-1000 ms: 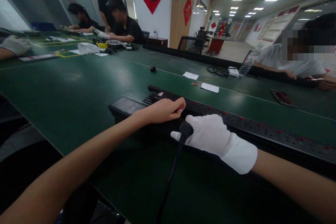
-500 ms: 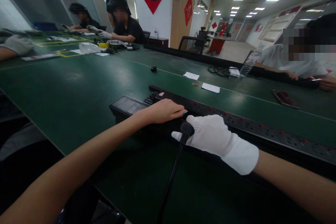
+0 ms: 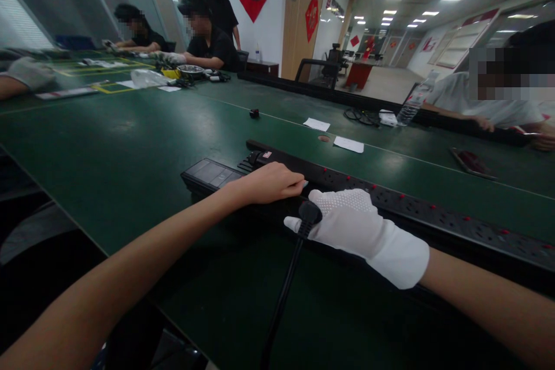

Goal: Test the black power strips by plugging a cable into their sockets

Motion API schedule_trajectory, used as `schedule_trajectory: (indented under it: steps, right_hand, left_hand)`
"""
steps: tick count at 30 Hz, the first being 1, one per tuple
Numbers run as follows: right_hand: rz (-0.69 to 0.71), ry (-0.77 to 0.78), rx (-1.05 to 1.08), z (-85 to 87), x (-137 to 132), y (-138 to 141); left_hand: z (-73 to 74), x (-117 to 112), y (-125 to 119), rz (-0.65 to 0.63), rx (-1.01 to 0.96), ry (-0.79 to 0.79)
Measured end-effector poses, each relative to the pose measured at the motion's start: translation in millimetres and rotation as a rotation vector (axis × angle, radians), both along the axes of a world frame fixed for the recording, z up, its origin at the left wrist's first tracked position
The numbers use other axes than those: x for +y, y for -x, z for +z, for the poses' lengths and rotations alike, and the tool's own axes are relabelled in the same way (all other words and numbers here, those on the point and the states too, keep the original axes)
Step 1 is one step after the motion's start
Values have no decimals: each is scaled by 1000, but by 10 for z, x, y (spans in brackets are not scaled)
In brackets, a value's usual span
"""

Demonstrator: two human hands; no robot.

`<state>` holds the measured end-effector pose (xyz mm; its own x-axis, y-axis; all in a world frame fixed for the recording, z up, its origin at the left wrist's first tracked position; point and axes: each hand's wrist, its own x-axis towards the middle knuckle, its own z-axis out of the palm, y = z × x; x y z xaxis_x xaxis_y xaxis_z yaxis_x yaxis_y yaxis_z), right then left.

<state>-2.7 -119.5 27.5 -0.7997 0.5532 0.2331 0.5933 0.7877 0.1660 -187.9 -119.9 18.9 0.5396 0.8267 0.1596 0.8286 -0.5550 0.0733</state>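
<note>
My left hand (image 3: 274, 182) is bare, with its fingers curled and pressed together over the near side of a long black power strip (image 3: 381, 193). What those fingers hold, if anything, is hidden. In a white dotted glove, my right hand (image 3: 347, 219) is closed around a black power plug (image 3: 310, 212). The plug's thick black cable (image 3: 284, 292) runs down toward the table's near edge. Red switches and sockets line the strip's top. Beside my left wrist lies a black box with grey panels (image 3: 210, 173), partly covered by my forearm.
On the green table (image 3: 130, 139) are a small black part (image 3: 254, 113), white paper slips (image 3: 348, 144), a phone (image 3: 472, 163), a coiled cable (image 3: 361, 117) and a water bottle (image 3: 414, 101). Several people sit or stand around the far sides. A gloved hand (image 3: 32, 74) shows at left.
Both my hands stay almost still at the strip and plug. In the background, the standing person has shifted right, and the seated person beside them has moved slightly.
</note>
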Motion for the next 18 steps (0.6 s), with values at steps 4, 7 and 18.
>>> schedule_trajectory:
  steps: [4, 7, 18]
  right_hand:
    - [-1, -19, -2, -8, 2, 1]
    - [-3, -28, -5, -15, 6, 3]
    - [15, -34, 15, -19, 12, 3]
  left_hand:
    - [-2, 3, -5, 4, 21, -13]
    - [-9, 7, 0, 8, 43, -22]
    - [-8, 2, 21, -33, -12, 29]
